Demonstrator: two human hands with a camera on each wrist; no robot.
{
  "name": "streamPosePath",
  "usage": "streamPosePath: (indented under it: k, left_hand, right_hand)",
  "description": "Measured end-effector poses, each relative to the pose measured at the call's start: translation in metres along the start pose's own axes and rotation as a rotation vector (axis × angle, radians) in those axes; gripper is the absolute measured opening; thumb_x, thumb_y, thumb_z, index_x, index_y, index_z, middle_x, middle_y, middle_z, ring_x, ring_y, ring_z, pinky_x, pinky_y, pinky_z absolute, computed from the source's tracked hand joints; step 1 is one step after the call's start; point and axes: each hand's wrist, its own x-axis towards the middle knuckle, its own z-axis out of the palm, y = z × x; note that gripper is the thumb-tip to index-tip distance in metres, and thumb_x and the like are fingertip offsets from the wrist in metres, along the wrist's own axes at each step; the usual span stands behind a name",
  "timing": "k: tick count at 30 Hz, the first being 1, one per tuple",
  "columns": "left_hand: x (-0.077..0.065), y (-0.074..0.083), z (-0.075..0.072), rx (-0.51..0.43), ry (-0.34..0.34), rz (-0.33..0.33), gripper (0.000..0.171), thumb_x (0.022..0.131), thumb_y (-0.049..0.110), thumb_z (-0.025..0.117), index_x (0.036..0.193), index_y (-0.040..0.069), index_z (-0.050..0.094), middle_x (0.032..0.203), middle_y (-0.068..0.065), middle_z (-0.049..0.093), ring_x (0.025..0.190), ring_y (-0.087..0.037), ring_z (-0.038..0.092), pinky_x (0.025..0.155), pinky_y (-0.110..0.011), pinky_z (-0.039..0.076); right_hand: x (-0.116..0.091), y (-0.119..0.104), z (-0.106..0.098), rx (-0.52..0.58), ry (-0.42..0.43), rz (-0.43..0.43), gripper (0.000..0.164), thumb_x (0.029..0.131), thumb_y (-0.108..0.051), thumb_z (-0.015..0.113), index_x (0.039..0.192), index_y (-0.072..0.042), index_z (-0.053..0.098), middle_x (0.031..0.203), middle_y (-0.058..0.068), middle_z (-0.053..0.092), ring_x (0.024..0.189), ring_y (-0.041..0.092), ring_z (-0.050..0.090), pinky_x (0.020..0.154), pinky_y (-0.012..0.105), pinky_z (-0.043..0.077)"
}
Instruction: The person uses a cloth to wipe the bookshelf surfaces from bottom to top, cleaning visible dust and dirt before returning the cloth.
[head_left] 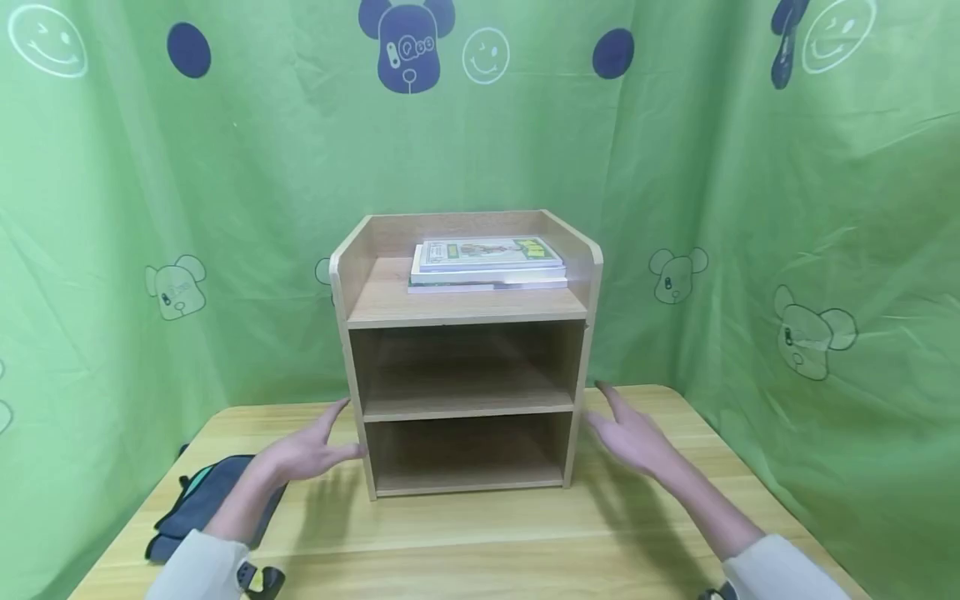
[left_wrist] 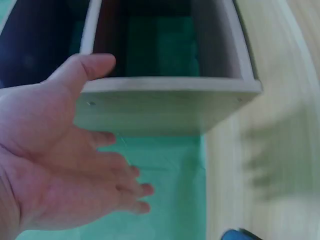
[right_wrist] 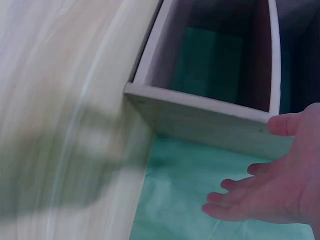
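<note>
A light wooden shelf unit (head_left: 468, 414) stands upright on the table, its two lower compartments facing me. On its top board lies a small stack of books (head_left: 487, 265). My left hand (head_left: 311, 450) is at the unit's left side, thumb by the front edge and fingers spread along the outer panel. At the opposite side is my right hand (head_left: 630, 433), its fingers likewise extended beside the right panel. In the left wrist view the left palm (left_wrist: 65, 160) faces the side panel (left_wrist: 150, 107). The right wrist view has the right thumb (right_wrist: 284, 125) close to the front edge.
A folded dark blue bag (head_left: 206, 508) with a green stripe lies on the table (head_left: 450, 550) at the left, partly behind my left forearm. Green curtains (head_left: 262, 167) with bear and smiley prints surround the table at the back and sides.
</note>
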Motion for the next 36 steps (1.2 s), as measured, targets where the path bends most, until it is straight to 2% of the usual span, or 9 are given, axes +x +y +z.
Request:
streamPosePath:
  k: [2,4,9,12,14,18,24,31,36]
  left_hand:
    - [0.003,0.007,0.001,-0.057,0.004,0.005,0.098,0.098,0.050,0.060,0.160,-0.004,0.006,0.162,-0.035,0.016,0.148,-0.054,0.021,0.118,-0.065,0.026]
    - [0.007,0.012,0.005,-0.078,0.047,-0.005,0.095,0.099,0.054,0.055,0.159,-0.004,0.010,0.162,-0.034,0.020,0.148,-0.052,0.025,0.117,-0.063,0.030]
    - [0.020,0.017,0.018,-0.093,0.257,0.016,0.066,0.103,0.045,0.052,0.148,-0.001,0.039,0.141,-0.028,0.055,0.127,-0.042,0.056,0.102,-0.056,0.048]
    - [0.026,0.017,0.025,-0.109,0.366,0.029,0.047,0.104,0.038,0.052,0.135,0.003,0.054,0.123,-0.020,0.066,0.111,-0.032,0.063,0.091,-0.050,0.053]
    - [0.028,0.017,0.029,-0.122,0.400,0.025,0.039,0.105,0.035,0.051,0.128,0.004,0.058,0.115,-0.018,0.068,0.105,-0.030,0.064,0.086,-0.048,0.054]
    - [0.029,0.018,0.030,-0.119,0.414,0.005,0.035,0.106,0.034,0.047,0.119,0.004,0.060,0.108,-0.018,0.068,0.100,-0.031,0.064,0.081,-0.046,0.054]
    - [0.029,0.022,0.026,-0.089,0.380,0.023,0.045,0.107,0.035,0.045,0.133,0.000,0.058,0.126,-0.026,0.066,0.120,-0.044,0.062,0.096,-0.058,0.052]
    - [0.029,0.021,0.025,-0.098,0.354,0.027,0.043,0.107,0.035,0.045,0.130,0.002,0.060,0.125,-0.024,0.067,0.121,-0.043,0.062,0.098,-0.058,0.051]
    - [0.028,0.020,0.024,-0.096,0.347,0.034,0.044,0.107,0.036,0.045,0.131,0.001,0.059,0.127,-0.025,0.066,0.122,-0.043,0.061,0.099,-0.058,0.050]
  right_hand:
    - [0.001,-0.006,-0.001,0.037,-0.018,0.000,0.080,0.104,-0.058,0.035,0.163,-0.008,0.011,0.163,0.028,0.025,0.141,0.057,0.034,0.107,0.076,0.031]
    - [0.002,-0.011,-0.001,0.075,-0.020,-0.004,0.082,0.104,-0.061,0.035,0.163,-0.008,0.013,0.162,0.028,0.027,0.142,0.055,0.036,0.107,0.075,0.033]
    - [0.005,-0.021,0.004,0.146,0.020,0.002,0.082,0.104,-0.058,0.040,0.158,0.001,0.025,0.151,0.032,0.044,0.135,0.051,0.048,0.106,0.065,0.043]
    - [0.008,-0.026,0.007,0.174,0.050,0.015,0.079,0.104,-0.054,0.043,0.154,0.007,0.030,0.147,0.034,0.048,0.133,0.051,0.050,0.107,0.061,0.044]
    - [0.011,-0.028,0.009,0.201,0.064,0.020,0.079,0.105,-0.052,0.043,0.152,0.010,0.031,0.147,0.034,0.047,0.134,0.051,0.050,0.108,0.060,0.044]
    - [0.016,-0.031,0.013,0.267,0.073,0.038,0.077,0.105,-0.050,0.045,0.151,0.010,0.033,0.149,0.034,0.044,0.136,0.050,0.048,0.110,0.058,0.043]
    - [0.019,-0.027,0.019,0.310,0.070,0.065,0.072,0.105,-0.048,0.044,0.148,0.010,0.038,0.149,0.035,0.044,0.135,0.051,0.047,0.108,0.061,0.044]
    - [0.020,-0.024,0.024,0.372,0.067,0.078,0.072,0.106,-0.044,0.043,0.153,0.009,0.029,0.154,0.034,0.038,0.140,0.052,0.041,0.113,0.062,0.038]
    - [0.021,-0.024,0.023,0.367,0.078,0.043,0.067,0.106,-0.041,0.047,0.149,0.009,0.038,0.148,0.034,0.046,0.135,0.050,0.048,0.109,0.059,0.044]
